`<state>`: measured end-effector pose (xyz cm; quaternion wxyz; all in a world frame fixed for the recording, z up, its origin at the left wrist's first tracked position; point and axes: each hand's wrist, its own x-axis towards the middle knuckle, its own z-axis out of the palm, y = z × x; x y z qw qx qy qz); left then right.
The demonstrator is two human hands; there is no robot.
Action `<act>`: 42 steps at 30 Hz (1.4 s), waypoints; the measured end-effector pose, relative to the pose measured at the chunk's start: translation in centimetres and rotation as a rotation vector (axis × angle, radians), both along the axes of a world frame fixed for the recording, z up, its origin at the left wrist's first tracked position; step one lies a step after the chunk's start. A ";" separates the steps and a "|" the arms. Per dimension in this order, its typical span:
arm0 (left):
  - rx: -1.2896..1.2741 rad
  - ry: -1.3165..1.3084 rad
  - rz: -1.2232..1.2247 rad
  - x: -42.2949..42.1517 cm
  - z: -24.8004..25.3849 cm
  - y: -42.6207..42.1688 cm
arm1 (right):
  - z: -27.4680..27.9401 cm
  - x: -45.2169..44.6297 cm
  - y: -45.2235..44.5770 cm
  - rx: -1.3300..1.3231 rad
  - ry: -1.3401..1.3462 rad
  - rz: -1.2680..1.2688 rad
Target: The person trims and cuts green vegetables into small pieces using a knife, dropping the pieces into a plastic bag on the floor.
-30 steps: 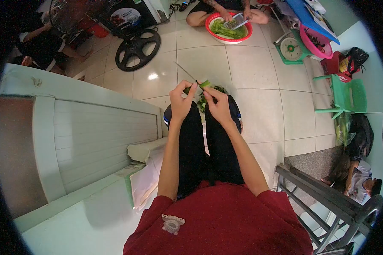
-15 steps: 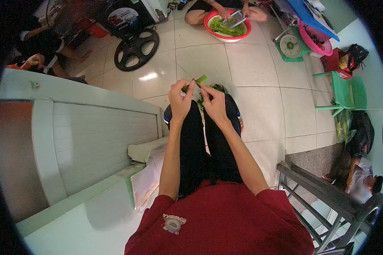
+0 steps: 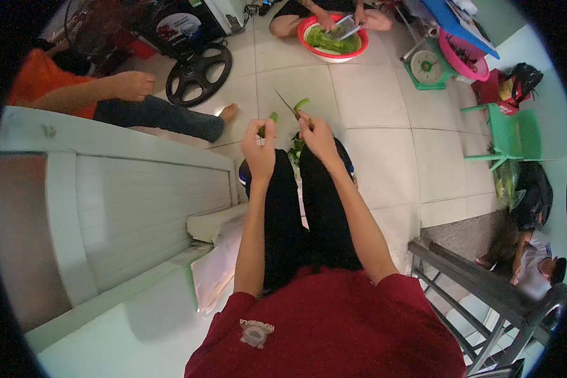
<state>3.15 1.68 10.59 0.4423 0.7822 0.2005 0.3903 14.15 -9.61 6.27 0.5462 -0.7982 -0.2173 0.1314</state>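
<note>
My left hand [image 3: 259,149] is closed around a short green vegetable piece [image 3: 273,118], whose exact kind I cannot make out. To its right, my right hand [image 3: 319,140] grips a thin-bladed knife [image 3: 285,100], its tip pointing up and to the left. A curved green strip [image 3: 302,104] sits by the blade at my right fingertips. Below the hands, between my knees, lie cut green pieces [image 3: 297,150]; whatever holds them is mostly hidden by my hands and legs.
Ahead, another person's hands work a grater [image 3: 344,28] over a red-rimmed basin [image 3: 303,39] of green slices. A person in orange [image 3: 50,82] is at left, near a black wheeled base [image 3: 198,74]. A green scale [image 3: 427,68], green chair [image 3: 513,135] and metal railing [image 3: 472,271] stand to the right.
My hands have moved apart, the left one slightly left and down. The knife blade now shows clearly, with a green strip beside it. The person in orange has come into view at left.
</note>
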 end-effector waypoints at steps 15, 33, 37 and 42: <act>-0.220 -0.043 0.049 -2.6 0.5 2.9 | -1.6 2.9 -1.0 -0.380 -0.066 0.200; -0.479 -0.546 0.397 -4.4 -1.3 4.3 | 3.0 -5.8 -5.5 0.008 -0.131 0.516; -0.354 -0.240 0.367 -4.8 -0.3 4.0 | 3.2 -5.1 -4.9 0.017 0.019 0.544; 0.005 -0.051 0.167 -4.2 0.8 3.5 | 5.1 -3.9 -3.0 0.185 0.101 0.548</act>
